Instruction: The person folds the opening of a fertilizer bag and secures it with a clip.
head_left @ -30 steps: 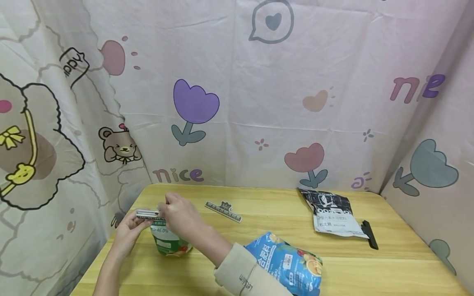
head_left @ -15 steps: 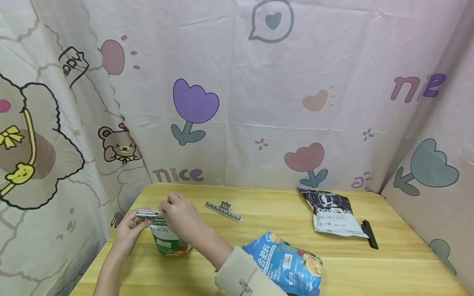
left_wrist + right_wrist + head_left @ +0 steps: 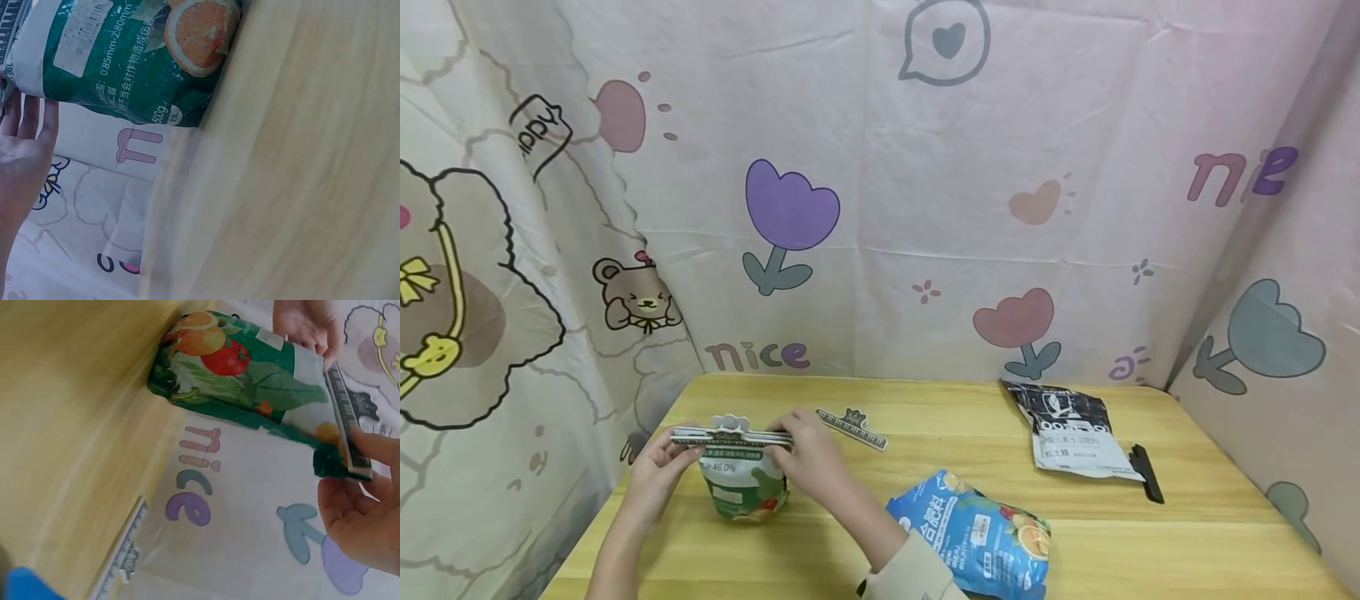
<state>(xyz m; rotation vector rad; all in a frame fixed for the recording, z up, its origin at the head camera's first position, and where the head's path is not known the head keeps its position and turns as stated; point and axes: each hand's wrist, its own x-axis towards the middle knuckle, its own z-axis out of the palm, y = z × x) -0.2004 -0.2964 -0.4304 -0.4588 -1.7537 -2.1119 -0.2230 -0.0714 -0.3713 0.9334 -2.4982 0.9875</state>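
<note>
A green and white pouch (image 3: 743, 483) stands upright on the left of the table, printed with fruit and vegetables. Across its top lies a long clip (image 3: 730, 437) with a piano-key pattern and a silver handle. My left hand (image 3: 655, 475) pinches the clip's left end, thumb in front. At the other end, the thumb and fingers of my right hand (image 3: 369, 500) pinch the clip at the pouch's top corner. The left wrist view shows the pouch's green lower part (image 3: 131, 69) beside the left fingers.
A second piano-key clip (image 3: 852, 427) lies behind the right hand. A blue pouch (image 3: 977, 533) lies near the right forearm. Farther right is a black and white pouch (image 3: 1071, 437) with a black clip (image 3: 1146, 473) at its lower corner. Printed cloth (image 3: 925, 208) hangs behind the table.
My right hand has moved right from the middle of the clip to its right end, uncovering the silver handle. The left hand keeps its hold on the left end.
</note>
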